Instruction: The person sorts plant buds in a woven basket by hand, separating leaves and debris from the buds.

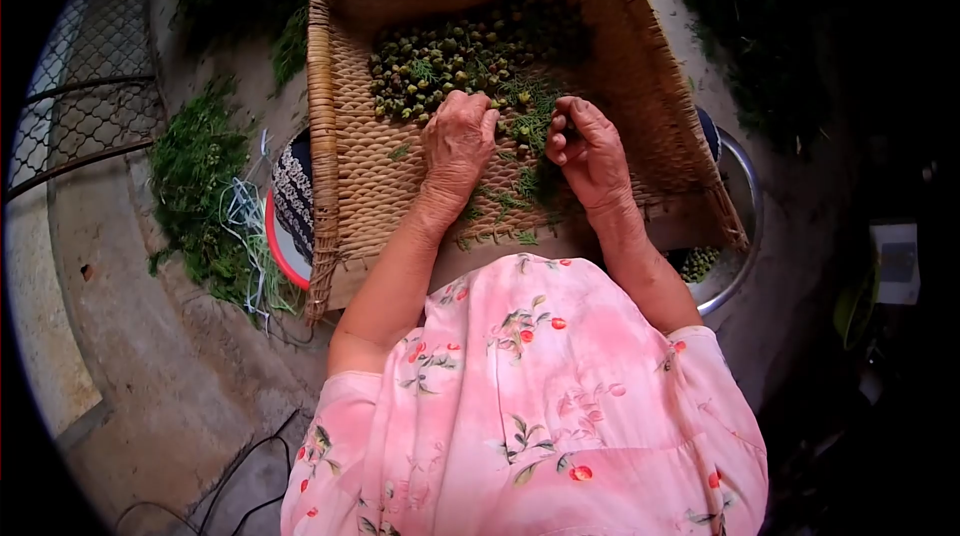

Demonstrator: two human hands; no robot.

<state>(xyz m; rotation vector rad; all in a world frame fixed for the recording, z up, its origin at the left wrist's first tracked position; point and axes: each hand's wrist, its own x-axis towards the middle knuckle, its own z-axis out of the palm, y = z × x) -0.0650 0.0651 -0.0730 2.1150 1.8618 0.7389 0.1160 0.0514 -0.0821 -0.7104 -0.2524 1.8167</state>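
Note:
A woven wicker winnowing basket [365, 166] with raised sides lies in front of me. Toward its far end is a heap of small round green-brown cones [440, 66]. Feathery green sprigs [540, 101] are mixed in at the heap's near edge and scattered closer to me. My left hand [462, 136] is closed at that edge, knuckles up; its fingertips are hidden, so what they grip does not show. Just across from it, my right hand [592, 156] is raised over the basket with its fingers curled in a pinch around something small and dark, too small to name.
Under the basket, a red-rimmed basin [285, 246] sticks out at left and a metal basin [750, 196] at right, with small green cones [698, 263] in it. Leafy branches [200, 176] and plastic strings [245, 221] lie on the floor. A cable [230, 476] runs at lower left.

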